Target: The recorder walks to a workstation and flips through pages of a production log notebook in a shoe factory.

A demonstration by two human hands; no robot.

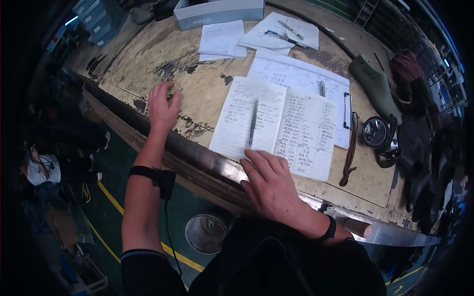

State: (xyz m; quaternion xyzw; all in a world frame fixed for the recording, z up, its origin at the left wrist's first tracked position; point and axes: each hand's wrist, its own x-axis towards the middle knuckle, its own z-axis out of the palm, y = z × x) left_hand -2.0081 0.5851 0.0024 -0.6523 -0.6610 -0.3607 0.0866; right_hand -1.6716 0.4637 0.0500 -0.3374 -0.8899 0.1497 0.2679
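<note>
An open notebook [306,143] with handwritten pages lies on the worn workbench [197,106]. A dark pen [254,123] rests along its left page. My right hand [274,185] lies at the notebook's lower edge, fingers stretched out, its fingertips close to the pen's lower end and holding nothing. Over to the left, my left hand [164,106] leans on the bench top near its front edge, thumb apart from the fingers and nothing in it. Partly under the notebook is a clipboard [347,111] with written sheets and another pen [322,89] on it.
Loose papers [222,38] with several pens lie behind, near an open box [219,15]. A green shoe last [370,86], a round lamp [375,132] and a brown cord [349,158] are at the right. Below the bench edge stands a bucket [206,234]; a person [42,167] is far left.
</note>
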